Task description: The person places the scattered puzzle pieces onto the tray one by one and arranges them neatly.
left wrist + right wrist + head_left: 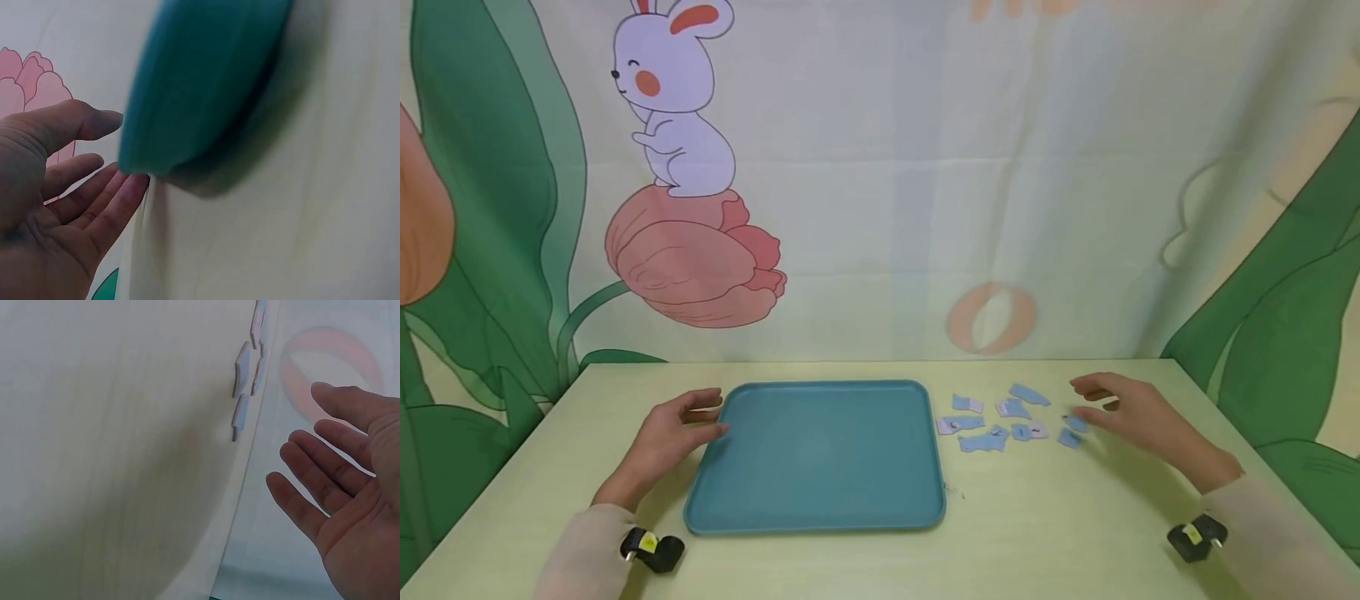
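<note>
A teal rectangular tray (816,458) lies flat on the table with nothing on it. My left hand (670,433) is at the tray's upper left edge, its fingers loosely bent. In the left wrist view, thumb and fingers of that hand (75,206) are spread beside the tray's rim (187,94); whether they touch it I cannot tell. Several flat blue and pink jigsaw pieces (983,441) lie scattered right of the tray. Just right of them hovers my right hand (1131,417), fingers apart and holding nothing. The right wrist view shows its palm (369,531) and some pieces (241,370) edge-on.
The pale table (1037,525) reaches back to a hanging cloth (850,208) printed with a rabbit (681,108), flowers and leaves. A small dark device sits on each wrist, one on the left sleeve (587,550) and one on the right.
</note>
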### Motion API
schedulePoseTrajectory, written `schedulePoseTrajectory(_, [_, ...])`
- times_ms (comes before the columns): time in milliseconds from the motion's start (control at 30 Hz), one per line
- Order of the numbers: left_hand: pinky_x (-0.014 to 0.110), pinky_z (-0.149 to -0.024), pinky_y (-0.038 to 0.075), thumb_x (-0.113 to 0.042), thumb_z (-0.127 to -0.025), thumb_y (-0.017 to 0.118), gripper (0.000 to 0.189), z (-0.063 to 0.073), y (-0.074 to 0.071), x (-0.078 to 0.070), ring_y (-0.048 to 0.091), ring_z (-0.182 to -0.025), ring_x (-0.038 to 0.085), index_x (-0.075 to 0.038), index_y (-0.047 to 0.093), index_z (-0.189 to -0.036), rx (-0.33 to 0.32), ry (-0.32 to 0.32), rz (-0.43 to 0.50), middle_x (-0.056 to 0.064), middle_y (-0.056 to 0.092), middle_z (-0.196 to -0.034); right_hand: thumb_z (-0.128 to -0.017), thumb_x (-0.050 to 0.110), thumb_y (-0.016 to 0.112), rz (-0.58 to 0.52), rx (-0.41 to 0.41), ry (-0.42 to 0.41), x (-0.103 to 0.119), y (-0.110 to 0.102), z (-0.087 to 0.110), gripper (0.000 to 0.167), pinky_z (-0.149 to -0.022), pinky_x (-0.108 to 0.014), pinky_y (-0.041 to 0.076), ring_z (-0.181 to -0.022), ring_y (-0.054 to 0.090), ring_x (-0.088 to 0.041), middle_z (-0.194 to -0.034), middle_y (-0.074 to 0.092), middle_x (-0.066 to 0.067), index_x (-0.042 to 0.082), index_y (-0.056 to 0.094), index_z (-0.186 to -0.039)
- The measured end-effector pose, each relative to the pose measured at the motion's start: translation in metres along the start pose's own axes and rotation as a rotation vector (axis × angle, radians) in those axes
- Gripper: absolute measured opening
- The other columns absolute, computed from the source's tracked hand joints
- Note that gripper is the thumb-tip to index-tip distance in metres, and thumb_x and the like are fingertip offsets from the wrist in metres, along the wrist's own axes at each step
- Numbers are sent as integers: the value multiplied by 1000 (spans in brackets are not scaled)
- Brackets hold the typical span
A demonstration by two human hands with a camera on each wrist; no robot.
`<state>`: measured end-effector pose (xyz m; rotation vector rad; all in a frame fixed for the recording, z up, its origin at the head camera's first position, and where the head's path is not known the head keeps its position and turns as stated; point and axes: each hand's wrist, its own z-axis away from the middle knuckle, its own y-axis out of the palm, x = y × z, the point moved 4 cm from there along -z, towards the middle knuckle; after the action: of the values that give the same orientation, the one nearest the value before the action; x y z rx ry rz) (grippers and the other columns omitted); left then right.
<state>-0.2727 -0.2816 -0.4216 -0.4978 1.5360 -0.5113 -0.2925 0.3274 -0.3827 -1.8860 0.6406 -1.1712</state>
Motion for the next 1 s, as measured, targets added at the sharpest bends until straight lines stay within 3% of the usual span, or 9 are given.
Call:
schedulePoseTrajectory(300, [52, -101, 57, -12, -99, 76, 58, -5, 2, 6, 64, -124, 43, 9, 54, -148, -4, 1, 13, 30, 61, -142, -100, 13, 76, -17, 22, 70, -21, 6, 12, 38, -85, -33, 61, -107, 70, -37, -124, 71, -23, -9, 67, -129])
schedulePoseTrajectory(433, [49, -99, 58, -11, -98, 77, 55, -6, 2, 9, 66, -120, 40, 9, 57, -146, -4, -3, 10, 28, 64, -139, -99, 15, 77, -17, 33, 97, -27, 9, 14, 40, -84, -29, 60, -107, 69, -36, -121, 72, -22, -9, 67, -129])
schedulePoseTrajectory(667, [40, -95, 59, -10, -98, 77, 51, -4, 1, 17, 68, -119, 38, 7, 61, -144, -21, -2, 12, 26, 67, -136, -98, 18, 78, -25, 61, 126, -31, 12, 10, 40, -85, -32, 59, -106, 69, -33, -118, 73, -17, -7, 69, -128])
schedulePoseTrajectory(1000, [42, -97, 59, -10, -100, 75, 50, -1, 0, 20, 64, -124, 41, 9, 60, -144, -19, 0, 29, 27, 66, -137, -95, 18, 82, 3, 76, 140, -30, 17, 2, 35, -79, -36, 57, -95, 66, -25, -106, 73, -7, -6, 73, -119])
